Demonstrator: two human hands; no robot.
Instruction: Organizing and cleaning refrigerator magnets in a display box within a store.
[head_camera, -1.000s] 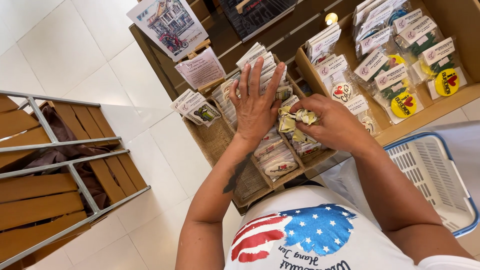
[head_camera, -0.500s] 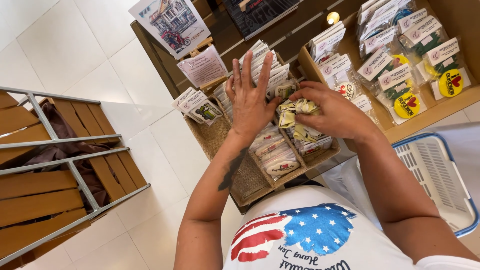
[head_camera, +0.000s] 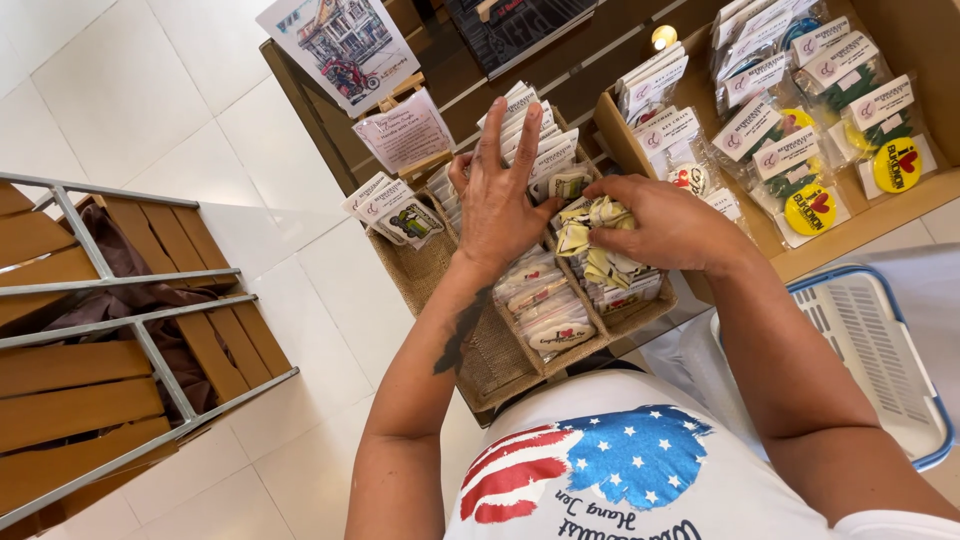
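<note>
Over a woven display tray (head_camera: 440, 275) divided into compartments, both of the person's hands work among small cellophane packets; the left hand (head_camera: 500, 205) lies flat, fingers spread wide and clamped on nothing, pressing against the upright row of white-topped packets (head_camera: 535, 135) in the tray's middle compartment; the right hand (head_camera: 668, 225) sits just beside it, fingers pinched shut on a small bunch of yellow-and-white packets (head_camera: 592, 225), held right above the right-hand compartment where more packets of the same kind (head_camera: 620, 285) stand in a stack. Nearer the person, in the middle compartment, flat clear packets (head_camera: 545, 305) with red and pink contents lie overlapping; at the tray's left end 2 or 3 packets with a dark picture on them (head_camera: 400, 215) lean outward over the rim. Behind the tray a small printed card on a wooden easel (head_camera: 405, 130) stands upright, and above it a larger illustrated street-scene print (head_camera: 340, 45) is propped. To the right a wooden box (head_camera: 870, 225) holds hanging packets with round yellow badges (head_camera: 810, 205). Below the right forearm, a white plastic basket with a blue rim (head_camera: 890, 360) sits near the person's hip; off to the left, well apart, a wooden slatted rack with a grey metal frame (head_camera: 120, 340) stands on the pale tiled floor (head_camera: 140, 90).
</note>
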